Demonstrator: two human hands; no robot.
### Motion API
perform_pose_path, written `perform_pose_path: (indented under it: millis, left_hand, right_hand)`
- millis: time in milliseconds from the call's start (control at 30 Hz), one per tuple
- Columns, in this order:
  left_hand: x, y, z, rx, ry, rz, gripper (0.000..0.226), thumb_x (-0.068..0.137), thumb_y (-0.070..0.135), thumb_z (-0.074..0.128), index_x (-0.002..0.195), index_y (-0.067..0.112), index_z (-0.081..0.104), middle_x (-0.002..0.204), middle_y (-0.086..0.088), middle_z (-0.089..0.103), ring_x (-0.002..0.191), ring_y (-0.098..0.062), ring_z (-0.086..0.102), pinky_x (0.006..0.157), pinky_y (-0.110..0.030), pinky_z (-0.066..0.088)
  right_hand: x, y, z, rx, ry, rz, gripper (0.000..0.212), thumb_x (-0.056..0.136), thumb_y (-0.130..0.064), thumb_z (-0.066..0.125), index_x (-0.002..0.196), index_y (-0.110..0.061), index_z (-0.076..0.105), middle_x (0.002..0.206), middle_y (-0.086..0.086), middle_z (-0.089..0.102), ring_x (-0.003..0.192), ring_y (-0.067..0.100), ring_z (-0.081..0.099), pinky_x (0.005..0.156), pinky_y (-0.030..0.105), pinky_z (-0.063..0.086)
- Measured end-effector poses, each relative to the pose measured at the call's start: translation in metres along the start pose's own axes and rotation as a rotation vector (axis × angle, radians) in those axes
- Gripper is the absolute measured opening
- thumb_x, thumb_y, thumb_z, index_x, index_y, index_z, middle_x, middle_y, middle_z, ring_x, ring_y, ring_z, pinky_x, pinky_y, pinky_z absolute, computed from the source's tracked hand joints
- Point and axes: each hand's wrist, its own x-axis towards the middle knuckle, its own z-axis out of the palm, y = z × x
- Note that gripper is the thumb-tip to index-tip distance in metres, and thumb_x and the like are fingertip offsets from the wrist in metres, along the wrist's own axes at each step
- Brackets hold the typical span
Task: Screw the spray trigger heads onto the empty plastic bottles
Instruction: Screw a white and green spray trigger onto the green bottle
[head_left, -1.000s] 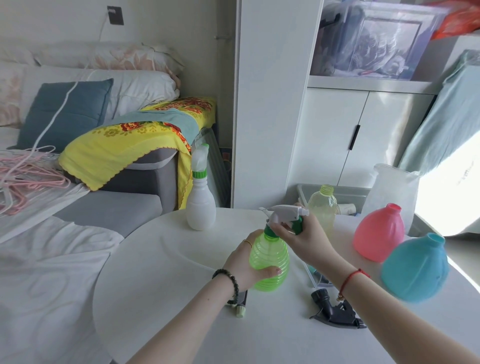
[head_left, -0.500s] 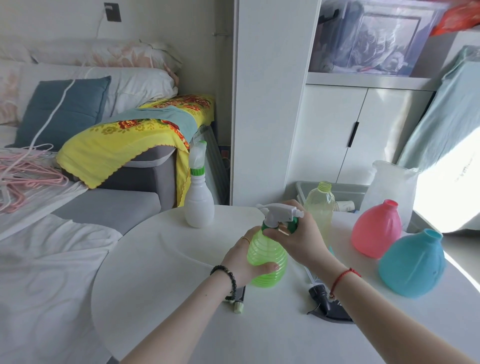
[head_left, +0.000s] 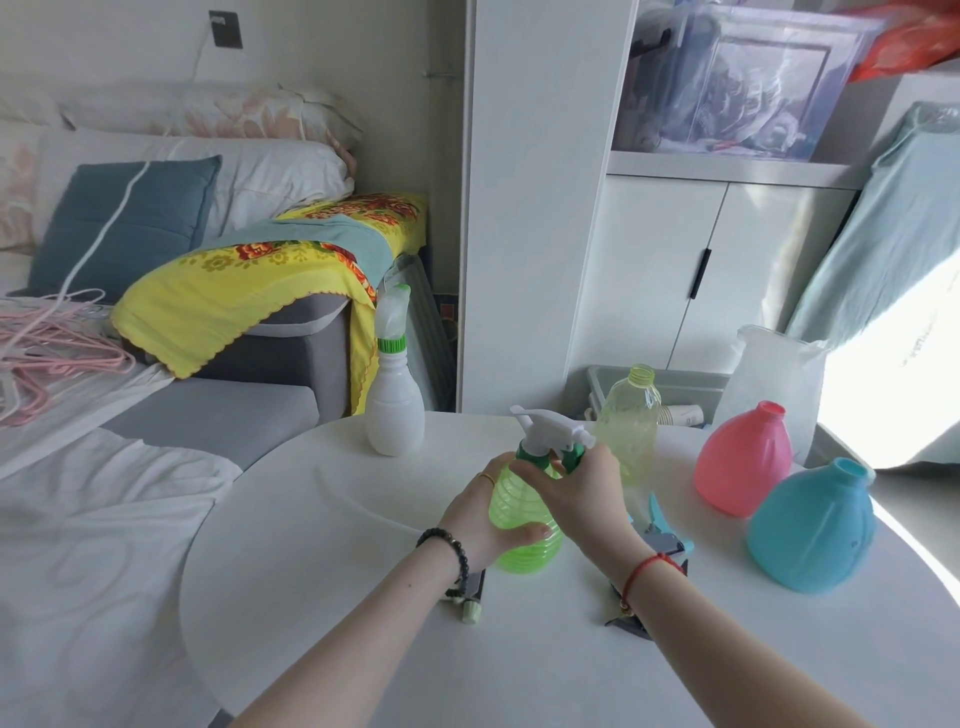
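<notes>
A green ribbed bottle (head_left: 524, 540) stands upright on the round white table (head_left: 322, 519). My left hand (head_left: 478, 514) wraps around its body. On its neck sits a white trigger head (head_left: 550, 426) with a green collar, and my right hand (head_left: 576, 493) pinches that collar. A white bottle (head_left: 394, 410) with a fitted trigger head stands behind on the left. Open-necked bottles stand to the right: pale yellow-green (head_left: 628, 421), pink (head_left: 743, 462), blue (head_left: 810, 530).
Loose trigger heads lie on the table: one under my left wrist (head_left: 470, 603), a blue one (head_left: 662, 525) and a dark one (head_left: 631, 621) by my right forearm. A bed lies left, a white cabinet (head_left: 675, 270) behind, a frosted jug (head_left: 769, 384) at the back right.
My right hand has shifted its grip lower onto the green collar, and the trigger head's nozzle has turned slightly. The green bottle stays in place in my left hand.
</notes>
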Motion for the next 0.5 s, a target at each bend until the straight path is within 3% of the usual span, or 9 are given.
perform_pose_path:
  millis: [67, 200, 267, 500]
  left_hand:
    - [0.0002, 0.0006, -0.0005, 0.008, 0.002, 0.003, 0.075, 0.068, 0.036, 0.075, 0.128, 0.041, 0.031, 0.113, 0.02, 0.049, 0.107, -0.006, 0.046, 0.086, -0.02, 0.034]
    - [0.0, 0.0021, -0.0001, 0.015, 0.004, 0.006, 0.073, 0.068, 0.035, 0.075, 0.126, 0.041, 0.032, 0.104, 0.025, 0.049, 0.101, -0.003, 0.047, 0.076, -0.013, 0.037]
    - [0.0001, 0.0023, 0.0001, 0.015, 0.006, 0.002, 0.075, 0.069, 0.035, 0.075, 0.128, 0.04, 0.03, 0.109, 0.021, 0.048, 0.102, -0.004, 0.046, 0.081, -0.016, 0.036]
    - [0.0003, 0.002, 0.0006, 0.032, 0.016, 0.005, 0.075, 0.069, 0.035, 0.075, 0.13, 0.037, 0.03, 0.122, 0.012, 0.05, 0.112, -0.01, 0.045, 0.09, -0.023, 0.036]
  right_hand:
    - [-0.0007, -0.0003, 0.0028, -0.007, 0.039, 0.012, 0.042, 0.067, -0.012, 0.077, 0.058, -0.032, 0.041, 0.053, -0.014, 0.04, 0.043, -0.009, 0.047, 0.044, 0.005, 0.035]
    - [-0.0016, 0.0035, -0.0013, -0.096, -0.03, -0.019, 0.029, 0.075, -0.014, 0.065, 0.059, -0.017, 0.042, 0.05, -0.005, 0.031, 0.044, 0.008, 0.032, 0.042, 0.012, 0.031]
    - [0.0001, 0.0049, -0.0039, -0.134, -0.051, -0.029, 0.035, 0.076, -0.014, 0.065, 0.055, -0.017, 0.037, 0.048, -0.005, 0.028, 0.043, 0.008, 0.027, 0.042, 0.013, 0.032]
    - [0.0017, 0.0016, 0.002, -0.112, 0.01, 0.014, 0.026, 0.07, -0.019, 0.075, 0.075, -0.017, 0.05, 0.057, -0.015, 0.041, 0.049, 0.0, 0.039, 0.046, 0.003, 0.035]
